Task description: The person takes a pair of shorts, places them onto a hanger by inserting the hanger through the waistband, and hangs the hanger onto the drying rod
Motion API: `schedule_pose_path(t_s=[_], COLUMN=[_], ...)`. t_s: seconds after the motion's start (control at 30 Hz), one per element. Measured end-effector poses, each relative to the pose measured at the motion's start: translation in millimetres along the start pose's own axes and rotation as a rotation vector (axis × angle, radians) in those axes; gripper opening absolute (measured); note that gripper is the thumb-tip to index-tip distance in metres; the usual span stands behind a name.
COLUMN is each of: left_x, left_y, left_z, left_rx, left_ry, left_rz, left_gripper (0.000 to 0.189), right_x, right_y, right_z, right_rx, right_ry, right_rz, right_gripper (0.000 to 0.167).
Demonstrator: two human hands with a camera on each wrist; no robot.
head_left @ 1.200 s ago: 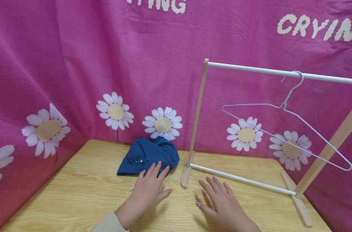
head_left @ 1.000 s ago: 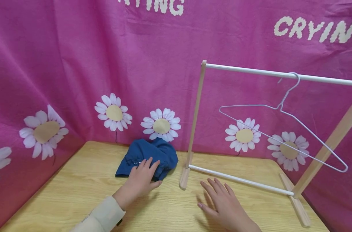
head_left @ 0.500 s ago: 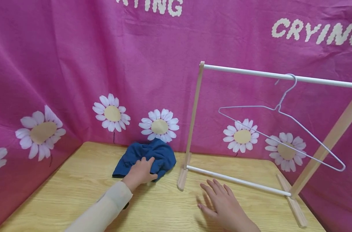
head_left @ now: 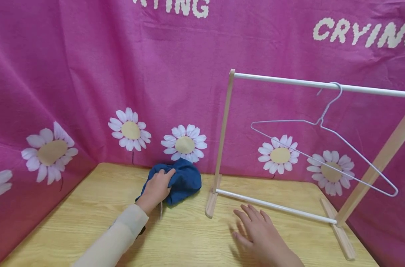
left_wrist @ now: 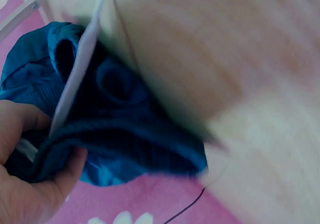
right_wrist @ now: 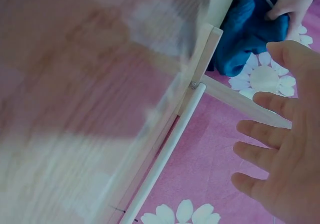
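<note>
A crumpled pair of blue shorts (head_left: 186,182) with a gathered waistband lies at the back of the table, beside the rack's left foot. My left hand (head_left: 157,188) grips its near left part. In the left wrist view, thumb and fingers pinch the waistband (left_wrist: 100,130), and a white drawstring (left_wrist: 75,84) hangs out of it. My right hand (head_left: 262,231) hovers above the table in front of the rack, fingers spread and holding nothing. A white wire hanger (head_left: 322,120) hangs by its hook from the rack's top bar.
The small garment rack (head_left: 276,205), with wooden posts and white bars, stands at the right on the wooden table (head_left: 89,226). A pink cloth (head_left: 175,66) printed with daisies and white lettering hangs behind and along the left side.
My left hand has reached forward from above the table to the shorts, closed on the waistband and raised it slightly, so the drawstring now dangles. The right hand has stayed nearly still.
</note>
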State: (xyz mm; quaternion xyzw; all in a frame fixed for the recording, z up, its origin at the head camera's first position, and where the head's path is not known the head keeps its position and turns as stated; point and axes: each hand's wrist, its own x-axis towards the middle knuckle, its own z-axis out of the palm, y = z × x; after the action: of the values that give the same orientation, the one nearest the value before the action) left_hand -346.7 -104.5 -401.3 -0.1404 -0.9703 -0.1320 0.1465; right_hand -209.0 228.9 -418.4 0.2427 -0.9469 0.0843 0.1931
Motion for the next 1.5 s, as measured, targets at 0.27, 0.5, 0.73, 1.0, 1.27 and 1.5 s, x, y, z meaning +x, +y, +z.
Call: schedule_pose_path(t_s=[0.27,0.5,0.73,1.0,1.27,1.5], left_x=[10.2,13.0,10.7,4.2,-0.9,-11.4], left_y=[7.3,22.7,42.7,68.2,90.1,108.5], left_z=[-44.5,-81.5,-107.8,-125.5,-140.2,-155.0], left_rx=[-0.143,-0.229,-0.352,-0.416,-0.416,-0.444], left_ry=[0.096,0.161,0.316,0.378,0.393,0.424], left_rz=[0.045,0.026,0.179,0.353,0.517,0.601], left_gripper=[0.067,0.066,0.057,0.052,0.057,0.053], right_x=[0.4,1.4,5.8,4.6,-2.0,-4.5], right_y=[1,1,11,15,16,15], right_z=[-4,-8,-18,-26,-26,-31], right_rx=[-0.001,-0.013,-0.012,0.022,0.039,0.047], right_ry=[0.042,0.077,0.156,0.147,0.139,0.108], right_rz=[-0.027,-0.055,-0.096,-0.073,-0.043,-0.011], right_gripper=[0.052,0.051,0.058,0.054,0.054,0.054])
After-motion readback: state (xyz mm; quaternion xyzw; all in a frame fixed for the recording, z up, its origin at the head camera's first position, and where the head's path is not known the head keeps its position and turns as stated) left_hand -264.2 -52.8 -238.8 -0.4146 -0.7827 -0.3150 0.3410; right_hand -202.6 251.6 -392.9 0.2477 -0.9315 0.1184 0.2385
